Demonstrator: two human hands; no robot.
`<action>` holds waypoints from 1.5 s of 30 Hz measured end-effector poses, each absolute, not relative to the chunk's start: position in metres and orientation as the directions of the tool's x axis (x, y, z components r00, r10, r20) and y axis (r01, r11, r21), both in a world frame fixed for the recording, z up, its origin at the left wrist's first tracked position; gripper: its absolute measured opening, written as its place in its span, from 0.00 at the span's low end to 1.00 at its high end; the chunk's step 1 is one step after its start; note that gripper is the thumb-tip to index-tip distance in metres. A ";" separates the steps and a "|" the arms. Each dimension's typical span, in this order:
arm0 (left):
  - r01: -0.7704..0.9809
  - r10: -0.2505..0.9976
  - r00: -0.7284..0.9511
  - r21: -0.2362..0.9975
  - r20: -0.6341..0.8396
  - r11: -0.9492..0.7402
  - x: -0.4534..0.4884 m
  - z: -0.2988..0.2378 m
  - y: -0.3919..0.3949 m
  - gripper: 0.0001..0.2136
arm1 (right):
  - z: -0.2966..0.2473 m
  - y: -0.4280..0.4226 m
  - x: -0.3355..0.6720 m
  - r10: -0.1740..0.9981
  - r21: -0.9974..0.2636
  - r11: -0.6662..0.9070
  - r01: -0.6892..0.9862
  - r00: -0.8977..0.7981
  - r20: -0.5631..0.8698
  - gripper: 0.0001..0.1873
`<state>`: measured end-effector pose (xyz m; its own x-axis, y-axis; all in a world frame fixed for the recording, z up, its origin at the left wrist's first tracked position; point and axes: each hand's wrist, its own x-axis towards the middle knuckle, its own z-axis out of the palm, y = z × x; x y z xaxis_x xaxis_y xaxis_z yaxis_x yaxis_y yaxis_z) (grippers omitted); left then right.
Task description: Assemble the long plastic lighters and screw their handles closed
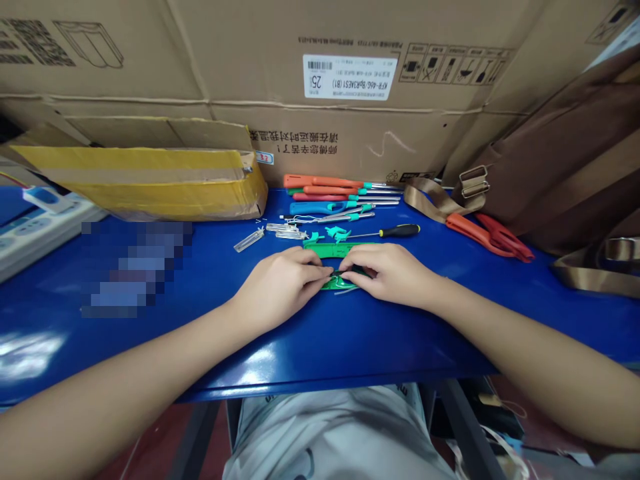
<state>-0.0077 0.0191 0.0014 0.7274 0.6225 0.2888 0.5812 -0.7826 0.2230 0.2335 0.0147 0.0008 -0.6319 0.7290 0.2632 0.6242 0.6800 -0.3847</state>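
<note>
Back from the front edge of the desk (295, 363), my left hand (285, 283) and right hand (387, 272) pinch near-closed over the nearer shell (331, 285), hold unclear; I'd leave the wire (337, 280) slack.

I watch from far off: the left hand (280, 283) and the right hand (385, 273) are near the middle of the desk (280, 353). The front shell (332, 285) lies under their fingers. The second shell (325, 251) lies just behind it. A screwdriver (400, 231) lies behind the right hand, and little parts (249, 239) lie behind the left. I see a row of tools (325, 181) near the back edge, with a big box (350, 33) behind. A smaller box (200, 193) sits at the back, left of the tools. A power strip (45, 227) is by the left edge. A bag (575, 153) fills the back right corner. Two loose shells (480, 233) lie left of it.
</note>
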 end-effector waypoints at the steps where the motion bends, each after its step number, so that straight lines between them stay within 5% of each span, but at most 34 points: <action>1: 0.580 0.627 0.723 0.239 0.290 -0.779 -0.008 0.002 0.019 0.13 | 0.001 0.015 0.234 0.729 -0.380 0.681 0.626 -0.630 0.268 0.06; 13: 0.514 0.649 0.725 0.445 0.232 -0.733 -0.007 0.009 0.019 0.10 | 0.006 0.016 0.242 0.648 -0.314 0.757 0.572 -0.720 0.249 0.12; 45: 0.506 0.608 0.753 0.369 0.252 -0.780 -0.007 0.006 0.022 0.14 | 0.011 0.022 0.252 0.591 -0.395 0.789 0.472 -0.759 0.273 0.11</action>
<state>-0.0075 0.0216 0.0059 0.7530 0.6077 0.2522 0.5056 -0.7797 0.3693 0.2519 0.0218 0.0109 -0.7595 0.5907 0.2726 0.4717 0.7885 -0.3947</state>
